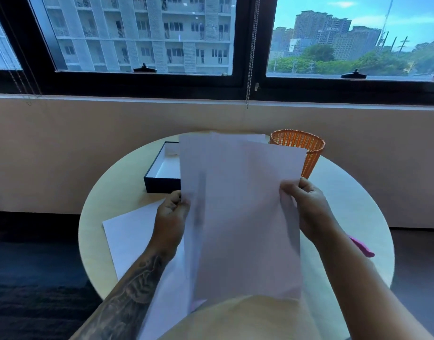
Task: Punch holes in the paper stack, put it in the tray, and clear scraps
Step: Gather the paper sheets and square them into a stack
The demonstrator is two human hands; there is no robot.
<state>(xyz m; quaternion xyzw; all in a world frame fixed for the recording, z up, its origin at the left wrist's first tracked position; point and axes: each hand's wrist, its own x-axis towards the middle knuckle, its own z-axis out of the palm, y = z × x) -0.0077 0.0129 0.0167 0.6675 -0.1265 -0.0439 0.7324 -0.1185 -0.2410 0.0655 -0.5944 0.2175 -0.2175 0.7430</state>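
Note:
I hold a loose stack of white paper sheets (240, 204) upright above the round table. My left hand (173, 212) pinches its left edge and my right hand (306, 202) grips its right edge. The sheets are fanned and not aligned. Behind the stack, at the table's back left, stands a dark tray (159, 184) with a white inside, partly hidden by the paper. Another white sheet (130, 236) lies flat on the table under my left forearm. No hole punch is in sight.
An orange mesh basket (309, 153) stands at the back right of the round pale table (358, 204). A pink object (363, 246) pokes out from behind my right forearm. A wall and windows lie beyond the table.

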